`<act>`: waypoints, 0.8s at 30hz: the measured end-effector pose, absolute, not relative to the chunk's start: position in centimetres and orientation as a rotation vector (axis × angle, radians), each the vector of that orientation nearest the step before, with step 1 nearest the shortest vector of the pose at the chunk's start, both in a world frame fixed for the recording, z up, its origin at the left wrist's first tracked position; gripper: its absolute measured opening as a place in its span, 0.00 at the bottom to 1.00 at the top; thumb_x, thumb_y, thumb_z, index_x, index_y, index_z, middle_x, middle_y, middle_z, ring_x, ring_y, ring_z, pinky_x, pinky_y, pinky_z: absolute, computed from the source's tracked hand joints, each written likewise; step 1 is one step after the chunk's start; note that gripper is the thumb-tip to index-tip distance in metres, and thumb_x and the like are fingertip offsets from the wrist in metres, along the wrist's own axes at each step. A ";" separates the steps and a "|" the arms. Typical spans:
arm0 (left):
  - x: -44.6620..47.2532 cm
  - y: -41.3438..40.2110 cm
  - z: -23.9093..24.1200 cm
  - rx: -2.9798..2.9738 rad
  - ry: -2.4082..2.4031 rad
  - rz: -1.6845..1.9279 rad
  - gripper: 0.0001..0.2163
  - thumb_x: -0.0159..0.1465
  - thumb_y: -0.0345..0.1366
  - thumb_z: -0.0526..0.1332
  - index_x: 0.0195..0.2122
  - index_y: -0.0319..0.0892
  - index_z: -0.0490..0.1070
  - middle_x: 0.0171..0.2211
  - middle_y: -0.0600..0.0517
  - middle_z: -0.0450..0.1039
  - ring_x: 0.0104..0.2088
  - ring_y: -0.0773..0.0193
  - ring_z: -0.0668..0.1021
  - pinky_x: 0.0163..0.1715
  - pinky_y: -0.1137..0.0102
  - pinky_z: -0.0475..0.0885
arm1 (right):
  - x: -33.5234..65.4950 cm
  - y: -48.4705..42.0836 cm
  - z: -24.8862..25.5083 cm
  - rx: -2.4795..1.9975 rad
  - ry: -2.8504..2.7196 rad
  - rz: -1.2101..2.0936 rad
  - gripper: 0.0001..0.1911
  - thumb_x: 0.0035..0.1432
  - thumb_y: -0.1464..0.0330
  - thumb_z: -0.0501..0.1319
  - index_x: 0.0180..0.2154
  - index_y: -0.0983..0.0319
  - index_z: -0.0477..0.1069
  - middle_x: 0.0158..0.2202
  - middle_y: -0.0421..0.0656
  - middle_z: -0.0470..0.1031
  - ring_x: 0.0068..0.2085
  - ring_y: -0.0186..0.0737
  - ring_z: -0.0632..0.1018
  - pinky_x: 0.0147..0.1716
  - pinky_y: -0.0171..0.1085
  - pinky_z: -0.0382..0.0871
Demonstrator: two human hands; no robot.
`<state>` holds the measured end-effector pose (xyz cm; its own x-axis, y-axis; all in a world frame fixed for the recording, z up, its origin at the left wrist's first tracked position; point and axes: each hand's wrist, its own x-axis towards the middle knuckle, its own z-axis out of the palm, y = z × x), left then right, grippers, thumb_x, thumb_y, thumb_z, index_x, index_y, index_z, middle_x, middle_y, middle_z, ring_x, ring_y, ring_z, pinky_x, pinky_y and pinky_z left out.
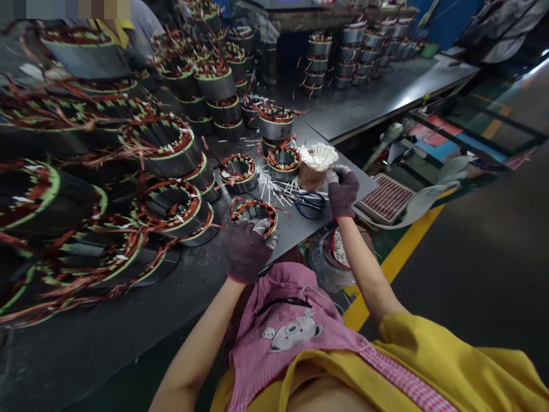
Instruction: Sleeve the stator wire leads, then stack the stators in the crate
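Observation:
My left hand [249, 250], in a dark glove with pale fingertips, grips the near side of a small stator [256, 210] with copper windings at the table's front edge. Its fingers cover part of the rim. My right hand [343, 193], gloved the same way, is closed beside a brown tub [311, 178] packed with upright white sticks [321, 155]. Whatever its fingertips pinch is too small to make out. Between the hands lie dark-handled scissors [310, 205] and loose white sticks [277, 190]. Two more stators [238, 173] stand just behind them.
Stacks of larger stators [169, 200] with trailing copper wires crowd the left of the table [193, 280]. More stacks [317, 63] stand on the far bench. Below the right edge are a lined bin [338, 252] and a crate [386, 197]. A person [143, 26] is at the back left.

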<state>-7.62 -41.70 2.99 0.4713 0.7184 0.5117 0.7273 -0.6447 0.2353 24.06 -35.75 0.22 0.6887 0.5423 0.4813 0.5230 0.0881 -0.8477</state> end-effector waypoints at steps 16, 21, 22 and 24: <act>-9.6 -41.8 3.0 -2.758 -1.416 -0.856 0.22 0.67 0.43 0.75 0.60 0.45 0.78 0.56 0.42 0.85 0.62 0.41 0.83 0.75 0.39 0.68 | 18.2 -47.8 6.1 -1.003 -1.515 0.643 0.09 0.72 0.56 0.71 0.44 0.53 0.85 0.55 0.48 0.87 0.54 0.50 0.87 0.54 0.51 0.85; -9.5 -42.4 3.0 -2.765 -1.458 -0.801 0.19 0.71 0.43 0.73 0.59 0.44 0.77 0.59 0.40 0.84 0.67 0.39 0.79 0.75 0.38 0.68 | 16.6 -52.0 5.0 -0.965 -1.560 1.248 0.12 0.68 0.52 0.75 0.40 0.53 0.87 0.42 0.47 0.90 0.43 0.48 0.89 0.46 0.47 0.87; -9.4 -42.5 2.9 -2.756 -1.451 -0.828 0.18 0.72 0.44 0.73 0.59 0.44 0.77 0.59 0.41 0.84 0.67 0.40 0.80 0.75 0.38 0.69 | 16.7 -52.5 4.5 -0.974 -1.545 1.290 0.12 0.67 0.52 0.76 0.40 0.53 0.87 0.41 0.47 0.90 0.43 0.48 0.89 0.46 0.47 0.87; -9.3 -42.5 2.7 -2.731 -1.445 -0.878 0.17 0.73 0.45 0.72 0.58 0.45 0.77 0.58 0.41 0.84 0.66 0.40 0.80 0.72 0.37 0.71 | 17.1 -53.3 3.6 -0.978 -1.512 1.341 0.13 0.65 0.52 0.78 0.39 0.54 0.87 0.41 0.46 0.90 0.43 0.49 0.89 0.48 0.48 0.87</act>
<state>-9.32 -42.50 2.67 0.4466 0.7832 0.4326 0.7447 -0.5934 0.3056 17.08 -53.29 3.57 -0.3164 0.9430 0.1029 0.0105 0.1120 -0.9937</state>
